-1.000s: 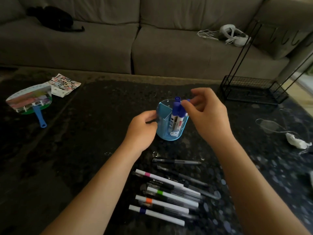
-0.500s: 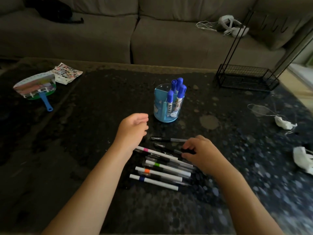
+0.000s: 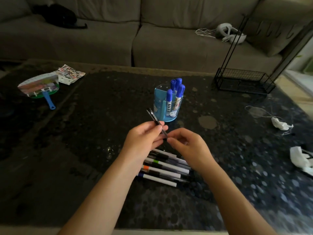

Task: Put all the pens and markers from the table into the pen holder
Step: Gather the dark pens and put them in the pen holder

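Far left on the dark table [image 3: 94, 126]: a round hand fan [image 3: 39, 86] with a blue handle, lying flat, and just right of it a printed leaflet [image 3: 71, 74], touching the fan's edge. Behind, on the grey sofa [image 3: 105, 39], a black bundle [image 3: 59, 16], too dark to identify.

In the middle, near side: the left hand [image 3: 144, 139], lifted above the table, fingers closed around a black pen [image 3: 156, 122], pinching its lower part between thumb and fingertips. Pen tilted, upper end toward far left, close in front of the pen holder [image 3: 165, 107] but apart from it. Holder blue and half transparent, standing upright on the table, with four blue-capped markers [image 3: 178, 89] inside, caps up.

Just right of the left hand: the right hand [image 3: 188, 146], fingers curled together, fingertips at the lower end of the same black pen; touching it or only very near, cannot tell.

Under both hands, nearer: a row of pens and markers [image 3: 164, 168] lying side by side on the table, partly hidden by the wrists, with green, orange and blue bands visible.

Far right: a black wire rack [image 3: 243, 80] on the table, white headphones [image 3: 228, 32] on the sofa, and crumpled white tissues [image 3: 280, 123] near the right edge.
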